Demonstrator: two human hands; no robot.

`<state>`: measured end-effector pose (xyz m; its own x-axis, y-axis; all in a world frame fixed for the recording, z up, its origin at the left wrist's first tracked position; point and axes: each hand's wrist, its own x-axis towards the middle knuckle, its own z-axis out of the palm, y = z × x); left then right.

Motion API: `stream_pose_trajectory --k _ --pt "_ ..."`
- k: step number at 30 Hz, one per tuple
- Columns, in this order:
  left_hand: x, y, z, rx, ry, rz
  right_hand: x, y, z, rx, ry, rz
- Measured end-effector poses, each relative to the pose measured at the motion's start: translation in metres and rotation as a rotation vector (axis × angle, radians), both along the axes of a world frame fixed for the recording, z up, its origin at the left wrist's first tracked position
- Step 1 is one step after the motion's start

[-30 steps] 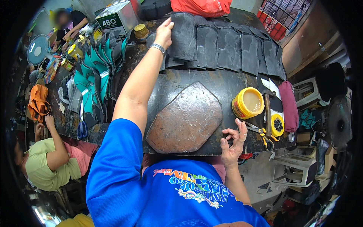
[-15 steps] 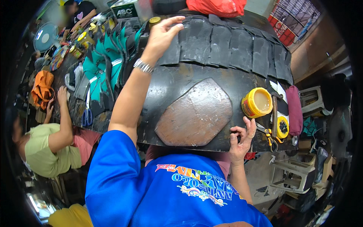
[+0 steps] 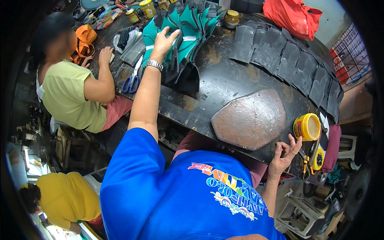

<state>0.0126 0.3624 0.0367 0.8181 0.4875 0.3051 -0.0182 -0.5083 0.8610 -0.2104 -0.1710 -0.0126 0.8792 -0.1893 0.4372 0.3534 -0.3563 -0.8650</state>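
Note:
My left hand, with a metal watch at the wrist, reaches out over bundles of teal and black cut pieces bound with white bands. Its fingers are spread; whether they touch the teal pieces I cannot tell. My right hand hovers by the table's front edge, thumb and forefinger curled and the other fingers apart, with nothing visible in it. Beside it lies a worn brown many-sided slab. Just beyond the fingers stands an open yellow tub of pale paste.
Overlapping black sheets line the far right of the dark table. Scissors, a yellow roll and a maroon pouch lie at right. Blue-handled scissors lie near a seated co-worker at left.
My left hand has moved from the black sheets over to the teal bundles. The view has swung left, bringing more of the co-workers into sight. My right hand keeps its curled pose.

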Motion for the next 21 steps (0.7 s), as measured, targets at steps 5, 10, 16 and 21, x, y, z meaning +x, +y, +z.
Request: stream_pose_trajectory --k 5,10,16,21 --pt "-0.013 -0.013 0.007 0.008 0.069 0.066 0.000 0.001 0.000 -0.027 0.016 0.004" --pt "-0.027 0.000 0.033 0.021 0.001 0.022 -0.001 0.001 0.000 -0.042 0.011 -0.006" --pt "-0.082 -0.032 0.098 -0.121 -0.814 0.111 0.000 0.001 0.001 -0.044 -0.018 0.008" --pt "-0.117 -0.113 0.121 -0.610 -0.879 -0.361 0.000 0.000 -0.001 -0.021 -0.023 0.014"
